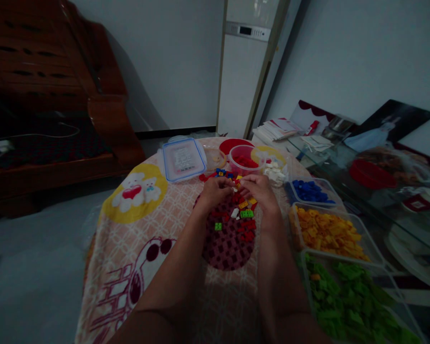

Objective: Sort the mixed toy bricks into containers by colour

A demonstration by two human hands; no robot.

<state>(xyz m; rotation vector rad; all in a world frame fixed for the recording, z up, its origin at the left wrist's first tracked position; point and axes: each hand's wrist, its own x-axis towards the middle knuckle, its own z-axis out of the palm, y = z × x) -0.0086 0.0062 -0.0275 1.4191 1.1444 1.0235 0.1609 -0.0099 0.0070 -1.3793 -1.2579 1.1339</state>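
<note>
Over the pile of small building bricks at the middle of the table, my left hand (218,189) is closed in a pinch, with small pieces at its fingertips too tiny to tell apart. My right hand (257,187) faces it, also pinched, beside small red and yellow pieces that I cannot make out clearly. Below the hands lie orange bricks (243,205), a white brick (235,213), a green brick (247,213) and red bricks (249,234). Another green brick (218,226) sits apart, near my left forearm. Blue bricks (220,172) lie beyond my left hand.
Tubs of blue bricks (310,191), yellow bricks (326,231) and green bricks (358,296) line the right side. A round tub (231,161) holds red bricks, near white pieces (275,173). A blue-rimmed lid (184,160) lies at the back left of the patterned tablecloth (129,239).
</note>
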